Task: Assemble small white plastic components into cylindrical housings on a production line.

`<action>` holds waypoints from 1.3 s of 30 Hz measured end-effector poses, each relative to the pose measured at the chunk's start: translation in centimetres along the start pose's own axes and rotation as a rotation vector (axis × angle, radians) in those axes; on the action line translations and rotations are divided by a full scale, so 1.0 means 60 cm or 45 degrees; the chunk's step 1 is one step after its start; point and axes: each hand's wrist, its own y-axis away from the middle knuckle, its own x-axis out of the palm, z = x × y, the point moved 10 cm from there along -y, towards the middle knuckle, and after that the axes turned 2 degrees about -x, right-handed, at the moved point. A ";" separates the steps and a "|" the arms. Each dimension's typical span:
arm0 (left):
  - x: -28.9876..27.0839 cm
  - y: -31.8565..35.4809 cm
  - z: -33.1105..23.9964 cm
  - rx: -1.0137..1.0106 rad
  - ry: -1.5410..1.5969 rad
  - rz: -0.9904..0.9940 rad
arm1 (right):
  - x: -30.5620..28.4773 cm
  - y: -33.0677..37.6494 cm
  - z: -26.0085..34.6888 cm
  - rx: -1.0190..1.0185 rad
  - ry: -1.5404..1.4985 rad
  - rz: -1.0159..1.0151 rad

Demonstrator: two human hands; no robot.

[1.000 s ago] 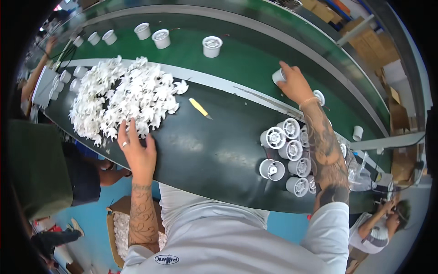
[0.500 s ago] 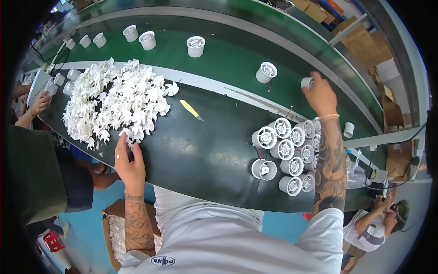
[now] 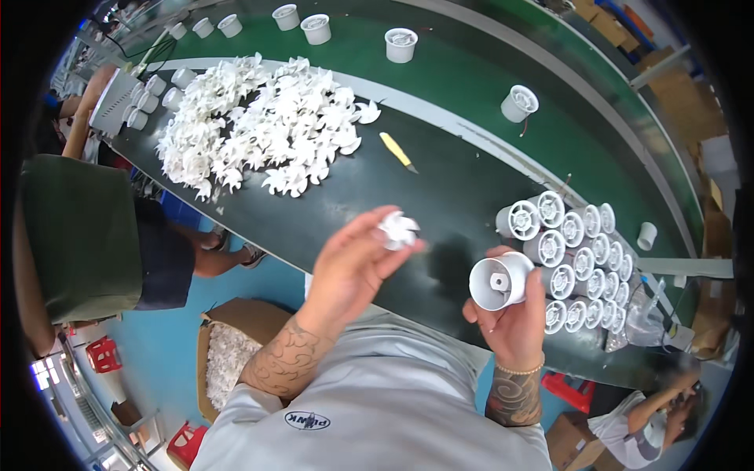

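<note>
A white fan impeller (image 3: 399, 230) is pinched between the thumb and fingers of my left hand (image 3: 349, 263), raised over the front of the dark table. My right hand (image 3: 514, 322) grips a white round fan housing (image 3: 497, 281); its open mouth is turned toward the impeller, with a small motor hub visible inside. A gap separates the two parts. Beyond my left hand lies a big heap of loose white impellers (image 3: 275, 125). To the right of the held housing, several rows of fan housings (image 3: 572, 267) stand close together.
A yellow utility knife (image 3: 397, 151) lies on the dark table (image 3: 440, 184). Several housings stand on the green conveyor belt (image 3: 463, 67) behind. A carton (image 3: 203, 369) of white pieces sits on the floor at left. A person (image 3: 86, 235) stands at the left; another person (image 3: 640, 428) is at lower right.
My left hand has taken an impeller from the heap's edge and come toward the middle. My right hand has come back from the belt and now holds a housing. The view has shifted.
</note>
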 end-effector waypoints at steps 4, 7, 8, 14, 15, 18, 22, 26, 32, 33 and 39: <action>0.025 0.020 0.027 -0.082 -0.035 0.029 | 0.001 -0.002 -0.073 0.324 -0.357 -0.232; 0.025 0.029 0.038 -0.091 -0.173 0.019 | -0.006 -0.003 -0.092 0.406 -0.404 -0.251; 0.024 0.031 0.043 -0.095 -0.251 0.034 | -0.003 -0.005 -0.091 0.389 -0.412 -0.209; 0.051 0.043 0.063 -0.182 -0.233 0.257 | 0.015 -0.007 -0.085 0.315 -0.395 -0.036; 0.065 0.044 0.055 -0.124 -0.166 0.336 | 0.014 -0.006 -0.086 0.323 -0.392 -0.038; 0.070 0.044 0.032 0.142 -0.693 0.301 | 0.029 -0.005 -0.074 0.266 -0.348 0.056; 0.105 0.054 0.013 0.509 -1.359 0.362 | 0.023 0.003 -0.078 0.261 -0.228 -0.119; 0.099 0.053 0.020 0.495 -1.312 0.310 | 0.030 0.006 -0.084 0.285 -0.154 0.074; 0.123 0.076 0.002 0.743 -1.550 0.358 | 0.041 0.011 -0.071 0.223 -0.015 0.115; 0.123 0.077 0.001 0.739 -1.551 0.354 | 0.041 0.012 -0.073 0.229 -0.017 0.115; 0.125 0.083 -0.007 0.797 -1.492 0.380 | 0.047 0.014 -0.080 0.291 -0.097 0.119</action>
